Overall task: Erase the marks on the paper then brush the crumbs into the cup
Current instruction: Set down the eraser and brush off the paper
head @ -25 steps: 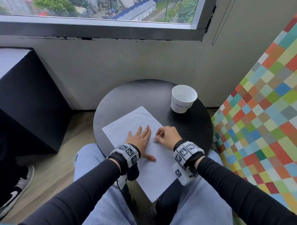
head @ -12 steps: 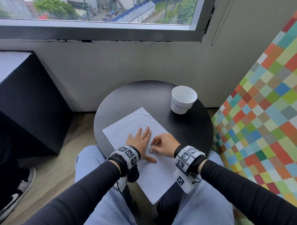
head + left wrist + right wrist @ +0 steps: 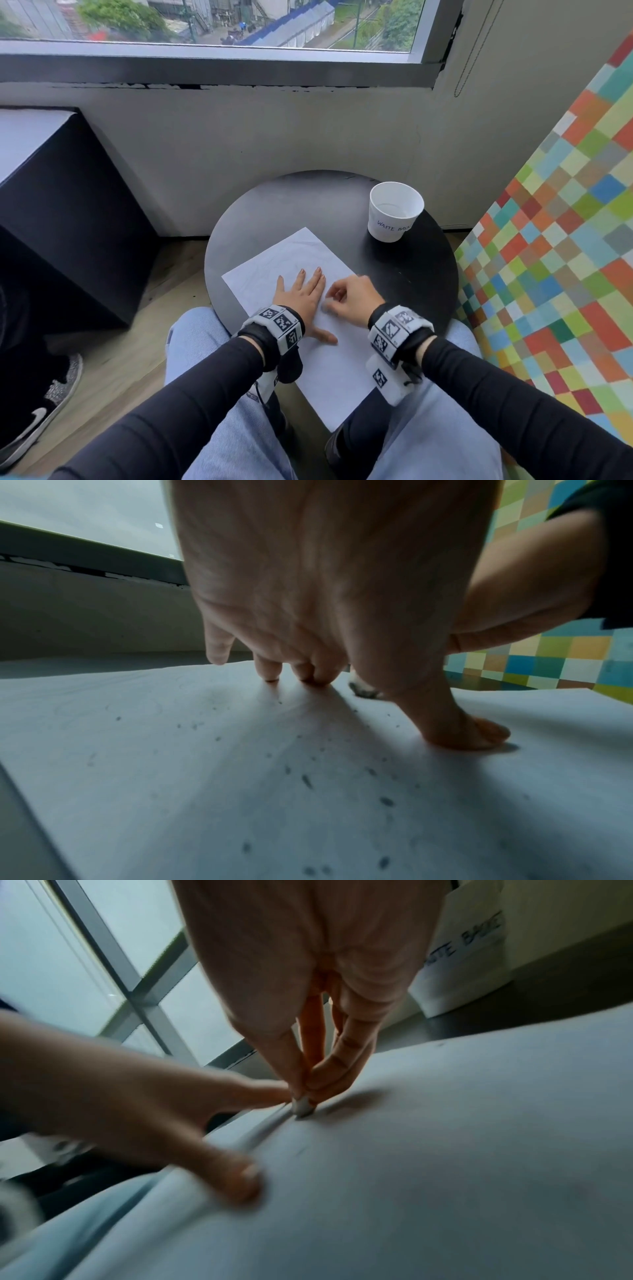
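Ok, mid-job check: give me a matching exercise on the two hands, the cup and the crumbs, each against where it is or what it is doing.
Things:
1. left hand
2. right hand
3. cup
4. crumbs

States:
A. scattered as dark specks on the paper
B. pinches a small white eraser against the paper
C. upright on the black table, beyond the paper
D. pressed flat on the paper, fingers straight

Pairs: 1-D, 2-B, 3-C, 4-A
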The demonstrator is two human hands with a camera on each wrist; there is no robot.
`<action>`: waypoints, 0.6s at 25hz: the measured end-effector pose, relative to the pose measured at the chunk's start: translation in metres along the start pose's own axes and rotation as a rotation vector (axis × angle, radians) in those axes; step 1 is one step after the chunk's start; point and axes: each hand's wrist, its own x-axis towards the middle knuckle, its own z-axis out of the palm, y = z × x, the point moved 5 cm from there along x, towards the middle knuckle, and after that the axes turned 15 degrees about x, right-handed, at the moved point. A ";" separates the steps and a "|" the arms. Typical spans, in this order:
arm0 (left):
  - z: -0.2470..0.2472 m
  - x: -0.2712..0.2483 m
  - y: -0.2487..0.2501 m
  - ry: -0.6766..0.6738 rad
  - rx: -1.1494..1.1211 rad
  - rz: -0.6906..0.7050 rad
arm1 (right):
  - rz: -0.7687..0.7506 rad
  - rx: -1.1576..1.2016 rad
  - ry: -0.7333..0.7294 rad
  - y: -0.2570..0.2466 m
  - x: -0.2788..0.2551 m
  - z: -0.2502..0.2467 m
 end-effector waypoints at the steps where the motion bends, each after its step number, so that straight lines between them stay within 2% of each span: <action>1: 0.000 0.000 0.000 0.000 0.005 -0.002 | -0.016 -0.017 -0.060 -0.003 -0.004 0.007; 2: -0.001 -0.001 -0.001 -0.001 0.007 -0.001 | -0.025 -0.032 -0.079 -0.005 -0.004 0.008; 5: -0.001 0.000 0.000 0.001 0.002 0.001 | -0.009 -0.008 0.087 0.004 0.009 -0.015; 6: 0.000 -0.001 -0.001 -0.006 -0.002 -0.001 | -0.001 0.000 0.087 0.005 0.009 -0.014; 9: 0.000 -0.001 -0.001 -0.010 -0.001 0.000 | -0.022 -0.040 -0.054 0.001 -0.003 0.004; 10: -0.001 -0.001 -0.001 -0.007 -0.004 0.003 | -0.030 -0.052 -0.034 0.000 -0.001 -0.001; 12: -0.002 -0.003 -0.001 -0.012 -0.017 0.007 | -0.013 -0.030 0.120 0.004 0.012 -0.028; 15: -0.001 -0.006 -0.002 -0.023 -0.037 0.005 | 0.053 0.135 0.347 0.020 0.018 -0.077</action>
